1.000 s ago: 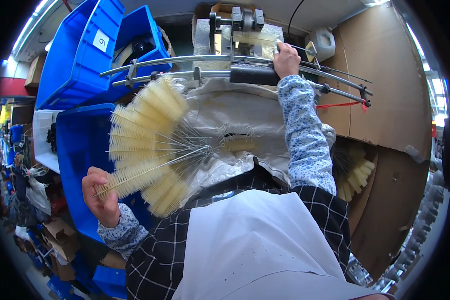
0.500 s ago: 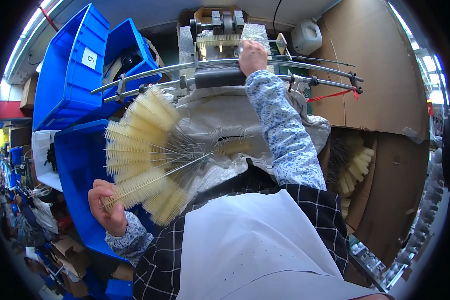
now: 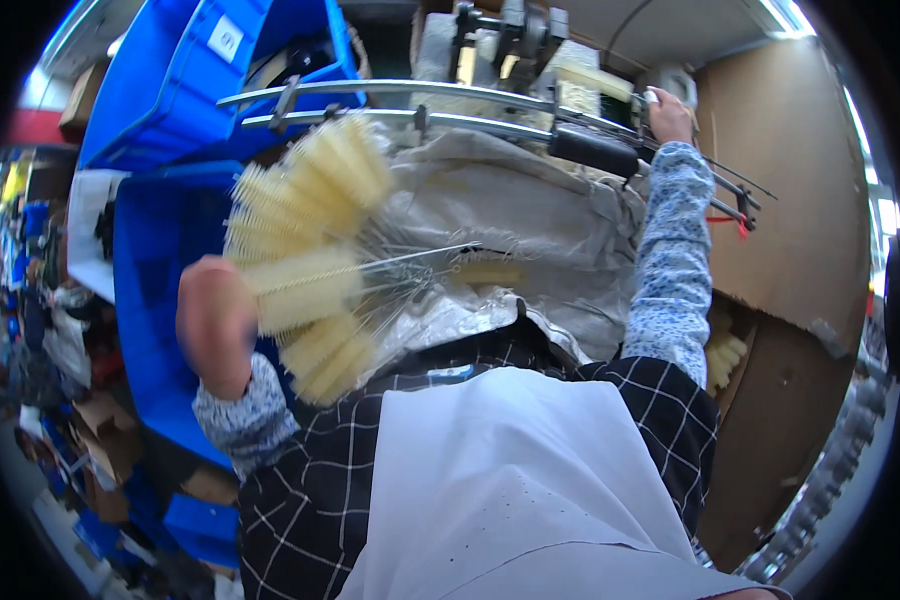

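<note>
Your right hand has just gone out to the right of the grey machine. A black sleeve on the metal rails slid that way too. So did a pale yellow bottle brush, which was under the machine's wheels half a second ago. Now it sits just right of the machine, so the wheels look clear of it. The fingers of your right hand are curled near its right end, but I cannot tell if they are holding on tight.

Your left hand is down and to the left of the machine. It is blurry, because it is moving. It is right at the tip of a second yellow brush, whose wire stem points back to the right. I cannot tell if those fingers are pinching it. That brush sits over a fan of yellow brushes, also down and left of the machine, on a grey sheet. A big blue bin is farther left, and a tall cardboard sheet is off to the machine's right.
</note>
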A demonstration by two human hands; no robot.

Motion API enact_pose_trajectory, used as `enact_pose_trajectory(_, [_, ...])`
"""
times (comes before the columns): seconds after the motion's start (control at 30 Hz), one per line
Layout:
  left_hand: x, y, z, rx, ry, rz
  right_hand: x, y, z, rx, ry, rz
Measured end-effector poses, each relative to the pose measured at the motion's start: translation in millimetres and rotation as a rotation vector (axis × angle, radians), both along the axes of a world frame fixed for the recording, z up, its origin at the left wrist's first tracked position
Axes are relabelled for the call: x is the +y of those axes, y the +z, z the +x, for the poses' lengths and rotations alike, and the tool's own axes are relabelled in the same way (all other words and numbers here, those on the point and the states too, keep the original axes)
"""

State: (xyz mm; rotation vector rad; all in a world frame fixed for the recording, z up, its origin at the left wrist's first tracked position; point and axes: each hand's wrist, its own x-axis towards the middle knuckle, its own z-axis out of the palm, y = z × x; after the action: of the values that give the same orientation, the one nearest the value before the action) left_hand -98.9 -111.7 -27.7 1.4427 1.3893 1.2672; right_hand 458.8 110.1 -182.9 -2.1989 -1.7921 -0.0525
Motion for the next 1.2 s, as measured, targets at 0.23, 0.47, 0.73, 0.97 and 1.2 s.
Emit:
enact_pose_trajectory(0.23, [9,4,2,-0.288,-0.088,-0.168,-69,72,11,0.475,0.312,-0.39])
enact_pose_trajectory(0.47, [18,-8,69,-0.145,-0.337,-0.22,-150,128,-172,0.545,0.929,-0.608])
enact_pose_trajectory(0.73, [6,-13,35,0.468,-0.122,0.078,-145,76,-220,0.614,0.663,0.012])
enact_pose_trajectory(0.97, [-17,-33,-26,0.759,-0.187,-0.382,-55,40,-119,-0.18,0.037,-0.016])
enact_pose_trajectory(1.2, [-26,-44,-56,0.755,-0.171,-0.365,-44,34,-116,-0.163,0.041,-0.034])
